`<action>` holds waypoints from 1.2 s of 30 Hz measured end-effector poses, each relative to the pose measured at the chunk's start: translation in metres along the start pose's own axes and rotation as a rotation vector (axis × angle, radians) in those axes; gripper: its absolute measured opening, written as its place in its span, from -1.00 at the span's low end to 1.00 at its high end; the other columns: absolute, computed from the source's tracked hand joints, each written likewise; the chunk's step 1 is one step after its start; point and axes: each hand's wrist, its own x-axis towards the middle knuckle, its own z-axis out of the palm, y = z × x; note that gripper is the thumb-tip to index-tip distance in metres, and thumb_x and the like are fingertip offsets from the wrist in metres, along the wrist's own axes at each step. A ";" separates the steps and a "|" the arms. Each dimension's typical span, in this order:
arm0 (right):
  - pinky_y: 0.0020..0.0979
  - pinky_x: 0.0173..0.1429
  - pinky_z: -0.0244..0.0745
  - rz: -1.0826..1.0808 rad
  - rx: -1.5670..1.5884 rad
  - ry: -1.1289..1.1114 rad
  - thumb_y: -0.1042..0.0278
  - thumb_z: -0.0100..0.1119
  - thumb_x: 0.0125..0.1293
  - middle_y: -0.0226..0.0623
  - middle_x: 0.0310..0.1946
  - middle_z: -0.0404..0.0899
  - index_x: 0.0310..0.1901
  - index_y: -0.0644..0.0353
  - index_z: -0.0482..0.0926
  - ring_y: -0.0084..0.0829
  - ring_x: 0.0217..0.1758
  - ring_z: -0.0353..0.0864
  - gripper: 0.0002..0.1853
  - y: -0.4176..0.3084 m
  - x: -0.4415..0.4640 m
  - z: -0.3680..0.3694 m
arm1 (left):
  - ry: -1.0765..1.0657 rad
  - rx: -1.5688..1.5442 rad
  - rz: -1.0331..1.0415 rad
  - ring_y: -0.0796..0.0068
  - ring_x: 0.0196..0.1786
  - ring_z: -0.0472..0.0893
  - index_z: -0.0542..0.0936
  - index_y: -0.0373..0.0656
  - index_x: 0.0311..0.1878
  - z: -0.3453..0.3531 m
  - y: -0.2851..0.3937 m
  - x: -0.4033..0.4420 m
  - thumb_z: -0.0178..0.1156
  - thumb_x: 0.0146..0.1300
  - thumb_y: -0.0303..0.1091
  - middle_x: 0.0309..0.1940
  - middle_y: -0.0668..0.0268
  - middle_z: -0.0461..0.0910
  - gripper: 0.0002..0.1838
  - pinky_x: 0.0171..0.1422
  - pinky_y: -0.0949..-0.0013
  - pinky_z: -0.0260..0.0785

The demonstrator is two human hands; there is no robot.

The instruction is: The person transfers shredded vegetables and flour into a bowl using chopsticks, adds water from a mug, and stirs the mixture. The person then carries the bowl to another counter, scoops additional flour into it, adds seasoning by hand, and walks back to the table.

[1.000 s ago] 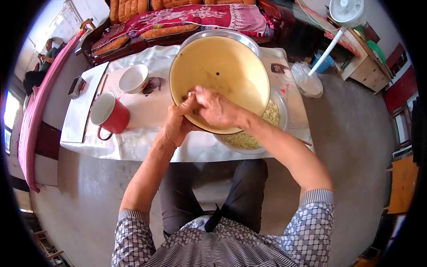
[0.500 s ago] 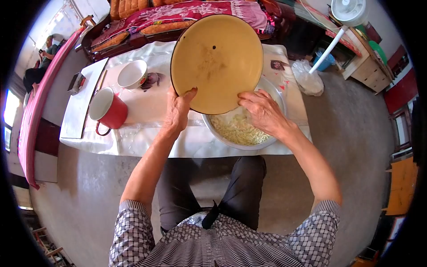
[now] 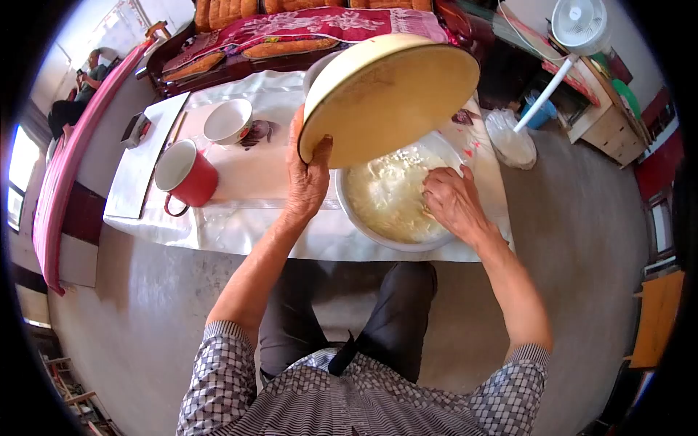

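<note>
My left hand (image 3: 309, 171) is closed on the near left rim of a yellow enamel basin (image 3: 392, 102) with a dark edge. The basin is tilted up on its side above a metal basin (image 3: 352, 212) on the table. In the metal basin, pale thin shreds (image 3: 392, 196) lie in cloudy whitish liquid. My right hand (image 3: 454, 200) is over the right side of the metal basin, off the yellow one. Its fingers are curled down toward the shreds. The fingertips are partly hidden, and I cannot make out what they hold.
Left on the cloth-covered table (image 3: 269, 232) stand a red mug (image 3: 195, 178), a white bowl (image 3: 227, 122) and a white board (image 3: 149, 163). Behind is a sofa (image 3: 291, 47). A white fan (image 3: 579, 25) and a plastic bag (image 3: 511, 138) stand right. A person (image 3: 80, 94) sits far left.
My right hand has let go of the yellow basin and moved down to the metal basin. The yellow basin has tipped to the right in my left hand. More liquid shows among the shreds.
</note>
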 end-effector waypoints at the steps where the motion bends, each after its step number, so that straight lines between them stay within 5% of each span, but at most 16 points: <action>1: -0.07 0.15 0.15 -0.003 -0.010 0.009 0.59 0.07 -0.06 -0.28 -0.21 0.54 -0.29 0.20 0.50 -0.28 -0.01 0.47 -0.77 -0.002 -0.001 -0.003 | 0.017 -0.029 -0.042 0.46 -0.04 0.42 0.27 -0.27 0.19 -0.002 -0.001 0.000 0.06 0.22 -0.42 -0.07 0.25 0.46 -0.54 0.13 0.42 0.24; 5: -0.19 0.06 0.19 0.030 0.096 0.043 0.50 0.12 -0.05 -0.22 -0.24 0.54 -0.35 0.22 0.51 -0.26 -0.03 0.47 -0.84 -0.011 -0.001 -0.013 | 0.085 -0.594 -0.393 0.31 -0.10 0.54 0.35 -0.31 0.03 -0.009 0.017 -0.002 0.09 0.16 -0.45 -0.13 0.18 0.49 -0.64 -0.08 0.25 0.49; 9: -0.24 0.07 0.23 0.055 0.103 0.041 0.62 0.01 -0.09 -0.17 -0.19 0.53 -0.26 0.25 0.49 -0.18 -0.04 0.46 -0.73 -0.015 -0.003 -0.015 | 0.142 -0.692 -0.571 0.16 -0.08 0.56 0.32 -0.39 0.04 -0.043 0.030 0.001 0.06 0.20 -0.46 -0.07 0.06 0.46 -0.64 -0.06 0.13 0.54; 17: -0.25 0.17 0.26 0.182 0.109 0.035 0.66 -0.02 -0.05 -0.10 -0.04 0.45 -0.18 0.33 0.48 -0.11 0.06 0.42 -0.69 -0.021 -0.020 -0.025 | 0.401 -0.698 -0.459 0.14 0.00 0.53 0.26 -0.41 0.11 -0.169 0.062 -0.004 0.04 0.25 -0.34 0.02 -0.01 0.42 -0.56 -0.07 0.04 0.54; 26: -0.33 0.17 0.29 0.372 0.122 0.358 0.73 -0.13 0.05 -0.09 0.01 0.41 0.02 0.37 0.40 -0.20 0.07 0.42 -0.57 0.035 -0.080 -0.034 | 0.840 -0.621 -0.188 -0.06 0.06 0.46 0.10 -0.42 0.16 -0.363 0.015 -0.016 -0.15 0.33 -0.40 0.10 -0.15 0.29 -0.58 0.06 -0.01 0.48; 27: -0.31 0.15 0.31 0.399 0.068 0.321 0.72 -0.11 0.10 -0.11 0.01 0.42 0.08 0.35 0.35 -0.21 0.08 0.42 -0.56 0.045 -0.090 -0.041 | 0.890 -0.626 -0.175 -0.07 0.06 0.46 0.09 -0.42 0.16 -0.378 0.012 -0.020 -0.15 0.32 -0.41 0.10 -0.15 0.29 -0.59 0.05 -0.02 0.49; 28: -0.05 -0.06 0.47 0.253 0.070 0.441 0.38 0.00 0.21 -0.04 -0.12 0.53 0.03 0.23 0.46 -0.02 -0.24 0.54 -0.65 0.003 -0.077 -0.062 | 0.954 -0.645 -0.175 -0.12 0.04 0.46 0.10 -0.42 0.15 -0.391 0.007 -0.023 -0.13 0.31 -0.43 0.07 -0.16 0.30 -0.60 0.00 -0.08 0.51; 33: -0.24 -0.16 0.50 0.776 0.668 0.626 0.45 0.03 0.17 0.00 -0.17 0.51 -0.05 0.35 0.45 -0.11 -0.22 0.54 -0.70 0.045 -0.117 -0.042 | 1.046 -0.637 -0.218 -0.13 -0.01 0.47 0.12 -0.42 0.14 -0.436 -0.042 -0.032 -0.07 0.28 -0.44 0.03 -0.12 0.35 -0.58 -0.08 -0.17 0.51; 35: -0.28 -0.07 0.46 0.886 0.869 0.572 0.48 0.02 0.17 -0.05 -0.11 0.48 0.00 0.34 0.42 -0.17 -0.13 0.51 -0.67 0.047 -0.133 -0.032 | 1.017 -0.550 -0.165 0.00 -0.18 0.58 0.25 -0.35 0.11 -0.449 -0.071 -0.035 0.01 0.25 -0.39 -0.09 -0.06 0.45 -0.60 -0.19 0.00 0.58; 36: -0.31 0.03 0.41 0.938 0.998 0.535 0.53 0.00 0.17 -0.11 -0.04 0.46 0.07 0.31 0.39 -0.22 -0.04 0.48 -0.62 0.051 -0.135 -0.022 | 0.777 -0.540 -0.071 0.09 -0.15 0.57 0.29 -0.26 0.11 -0.462 -0.088 -0.044 0.04 0.26 -0.31 -0.08 0.03 0.47 -0.60 -0.16 0.05 0.56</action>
